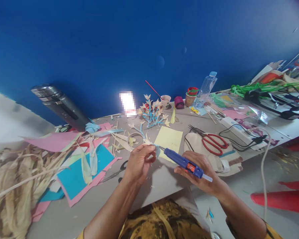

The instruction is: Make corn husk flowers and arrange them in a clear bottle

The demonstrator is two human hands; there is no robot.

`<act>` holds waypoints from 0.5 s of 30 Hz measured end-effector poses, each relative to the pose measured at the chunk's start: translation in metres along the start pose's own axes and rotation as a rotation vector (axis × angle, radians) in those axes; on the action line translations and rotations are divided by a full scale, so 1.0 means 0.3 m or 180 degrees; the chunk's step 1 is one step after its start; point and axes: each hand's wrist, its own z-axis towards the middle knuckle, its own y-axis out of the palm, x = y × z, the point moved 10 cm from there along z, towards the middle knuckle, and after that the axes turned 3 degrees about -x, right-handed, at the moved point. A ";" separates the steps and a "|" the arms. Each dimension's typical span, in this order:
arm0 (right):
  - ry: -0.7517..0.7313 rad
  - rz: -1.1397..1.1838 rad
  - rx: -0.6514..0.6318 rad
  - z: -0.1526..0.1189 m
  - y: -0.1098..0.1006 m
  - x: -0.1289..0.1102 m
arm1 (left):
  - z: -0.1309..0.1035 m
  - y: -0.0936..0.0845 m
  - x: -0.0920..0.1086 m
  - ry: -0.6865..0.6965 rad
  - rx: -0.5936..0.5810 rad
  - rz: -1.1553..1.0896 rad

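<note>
Glue gun (181, 161) and flower (147, 141) held above the table (161, 189).
I see the left hand (140, 163) pinching the flower; the right hand (203, 167) grips the glue gun, its nozzle (161, 148) just beside the flower.

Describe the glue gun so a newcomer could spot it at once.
From the blue wall, come down to the grey table. At its near side, the right hand holds the glue gun, nozzle toward the left hand. Unlike the red-handled scissors nearby, it is blue, with a white stick out its back.
</note>
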 end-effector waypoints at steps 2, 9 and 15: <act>-0.0007 -0.0007 -0.0001 -0.002 0.001 -0.001 | 0.002 0.000 -0.003 -0.0025 -0.0024 0.0011; 0.0075 -0.0060 0.0025 0.000 0.000 0.009 | 0.007 -0.012 -0.009 -0.0019 0.0020 0.0019; 0.0103 0.0011 -0.0113 0.004 0.019 0.014 | 0.014 -0.009 -0.015 -0.0051 -0.0013 -0.0027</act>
